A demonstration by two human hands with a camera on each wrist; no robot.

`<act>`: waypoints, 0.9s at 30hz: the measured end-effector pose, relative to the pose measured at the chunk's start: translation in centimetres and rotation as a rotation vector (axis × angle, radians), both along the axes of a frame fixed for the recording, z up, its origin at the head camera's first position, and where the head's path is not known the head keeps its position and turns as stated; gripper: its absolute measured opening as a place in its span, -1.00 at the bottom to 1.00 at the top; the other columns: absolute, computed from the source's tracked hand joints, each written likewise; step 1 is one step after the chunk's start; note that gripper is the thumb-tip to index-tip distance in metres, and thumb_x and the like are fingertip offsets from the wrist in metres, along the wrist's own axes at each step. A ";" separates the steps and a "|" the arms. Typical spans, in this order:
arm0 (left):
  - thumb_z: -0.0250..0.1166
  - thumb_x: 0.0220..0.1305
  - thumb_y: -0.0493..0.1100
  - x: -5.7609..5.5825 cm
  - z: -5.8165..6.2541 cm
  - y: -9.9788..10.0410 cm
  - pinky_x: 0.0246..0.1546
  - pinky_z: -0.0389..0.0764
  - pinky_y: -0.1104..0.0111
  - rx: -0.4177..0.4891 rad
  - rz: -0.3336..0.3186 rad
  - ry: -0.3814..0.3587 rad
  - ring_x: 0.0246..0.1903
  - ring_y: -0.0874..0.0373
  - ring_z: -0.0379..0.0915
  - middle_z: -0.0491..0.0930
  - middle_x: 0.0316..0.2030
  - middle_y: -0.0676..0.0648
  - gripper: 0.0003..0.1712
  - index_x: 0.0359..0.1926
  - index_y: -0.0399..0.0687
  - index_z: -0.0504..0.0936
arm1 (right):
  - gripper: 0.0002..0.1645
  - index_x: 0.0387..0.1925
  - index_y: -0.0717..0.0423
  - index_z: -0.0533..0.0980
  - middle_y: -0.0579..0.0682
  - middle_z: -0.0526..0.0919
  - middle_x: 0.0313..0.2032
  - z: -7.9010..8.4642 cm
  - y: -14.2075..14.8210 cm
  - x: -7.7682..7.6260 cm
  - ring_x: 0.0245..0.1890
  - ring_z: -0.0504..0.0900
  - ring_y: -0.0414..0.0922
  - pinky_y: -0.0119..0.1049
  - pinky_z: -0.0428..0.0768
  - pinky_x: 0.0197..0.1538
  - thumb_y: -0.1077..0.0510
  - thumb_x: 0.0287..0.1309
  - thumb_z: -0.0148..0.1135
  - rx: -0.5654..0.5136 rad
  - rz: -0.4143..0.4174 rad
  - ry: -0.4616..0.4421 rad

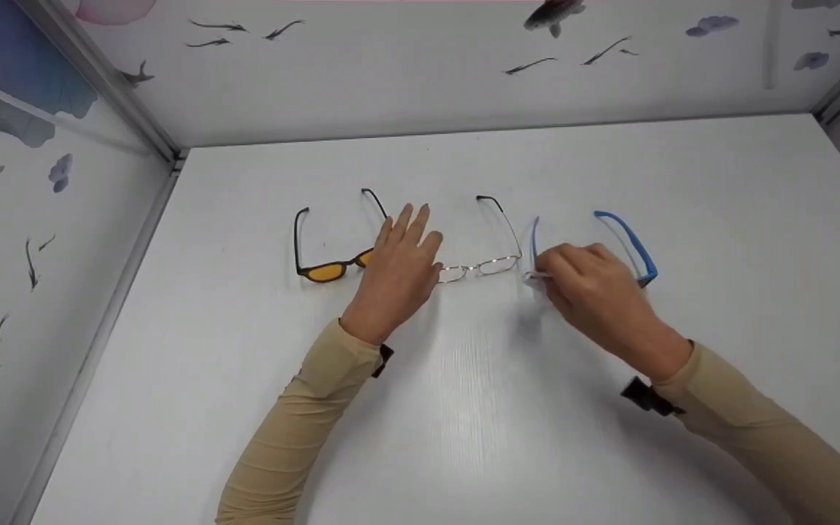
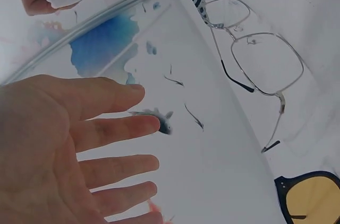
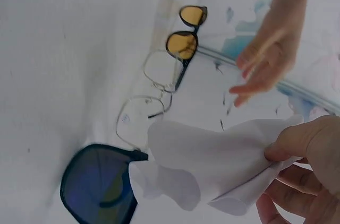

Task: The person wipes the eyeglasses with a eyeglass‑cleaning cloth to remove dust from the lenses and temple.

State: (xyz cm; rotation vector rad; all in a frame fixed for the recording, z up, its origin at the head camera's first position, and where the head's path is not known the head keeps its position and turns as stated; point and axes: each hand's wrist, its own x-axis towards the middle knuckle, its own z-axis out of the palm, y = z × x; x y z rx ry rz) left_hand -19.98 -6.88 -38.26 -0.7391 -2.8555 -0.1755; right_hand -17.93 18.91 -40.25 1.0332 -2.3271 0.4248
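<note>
My right hand (image 1: 599,295) pinches a crumpled, thin white wiping cloth (image 3: 218,152) between thumb and fingers. In the head view it covers most of the front of the blue-framed sunglasses (image 3: 95,181), which have dark lenses. Fingers straight and apart, my left hand (image 1: 398,273) hovers with an empty palm, as the left wrist view shows. From above it overlaps the right lens of the black-framed glasses with orange lenses (image 1: 326,273) and the left end of the silver wire-rimmed glasses (image 1: 469,270). All the glasses lie in a row with their temples unfolded and pointing away.
The white table (image 1: 464,408) carries the row of glasses across its middle. A printed panel (image 1: 391,80) with fish and flower patterns stands along the back edge, and another printed panel (image 1: 63,240) closes the left side.
</note>
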 end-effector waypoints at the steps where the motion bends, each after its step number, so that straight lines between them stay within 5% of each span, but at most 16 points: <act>1: 0.30 0.29 -0.18 -0.1 -0.1 -0.2 0.30 0.12 -0.05 0.002 0.008 -0.002 0.37 -0.22 0.04 0.25 0.33 -0.33 -0.63 0.07 -0.26 0.56 | -0.73 -0.25 0.24 0.48 0.13 0.62 -0.32 -0.4 -0.7 -0.2 -0.35 0.65 0.05 -0.09 0.56 -0.30 0.42 0.02 0.38 0.033 0.010 0.002; 11: 0.28 0.32 -0.14 -1.0 -0.7 -1.2 0.31 0.08 -0.07 -0.002 0.075 0.016 0.38 -0.22 0.02 0.22 0.34 -0.32 -0.63 0.03 -0.32 0.58 | -0.78 -0.22 0.19 0.50 0.11 0.62 -0.29 -3.6 -5.0 -1.0 -0.34 0.64 0.02 -0.12 0.55 -0.32 0.32 0.10 0.36 0.215 0.049 -0.015; 16: 0.25 0.34 -0.12 -1.2 -1.0 -1.5 0.32 0.06 -0.07 -0.020 0.084 -0.020 0.39 -0.21 -0.01 0.19 0.36 -0.32 -0.58 0.09 -0.33 0.54 | -0.72 -0.20 0.14 0.52 0.05 0.64 -0.29 -4.6 -5.4 -0.2 -0.32 0.66 -0.03 -0.14 0.56 -0.28 0.27 0.04 0.40 0.245 0.107 -0.111; 21: 0.24 0.35 -0.12 -1.6 -1.2 -2.0 0.32 0.04 -0.09 0.016 0.111 -0.019 0.39 -0.22 -0.03 0.17 0.37 -0.32 -0.52 0.21 -0.26 0.48 | -0.61 -0.07 0.12 0.53 0.06 0.64 -0.15 -3.3 -4.6 -0.4 -0.15 0.63 0.00 -0.07 0.55 -0.14 0.12 0.07 0.42 0.237 0.103 -0.253; 27: 0.21 0.39 -0.08 -2.1 -1.5 -2.7 0.31 0.01 -0.14 0.108 0.143 0.016 0.39 -0.26 -0.07 0.14 0.38 -0.35 -0.40 0.36 -0.22 0.33 | -0.47 0.12 0.16 0.47 0.15 0.56 0.03 -0.9 -2.2 -2.6 0.06 0.51 0.10 0.07 0.49 -0.02 0.07 0.15 0.37 0.130 0.055 -0.301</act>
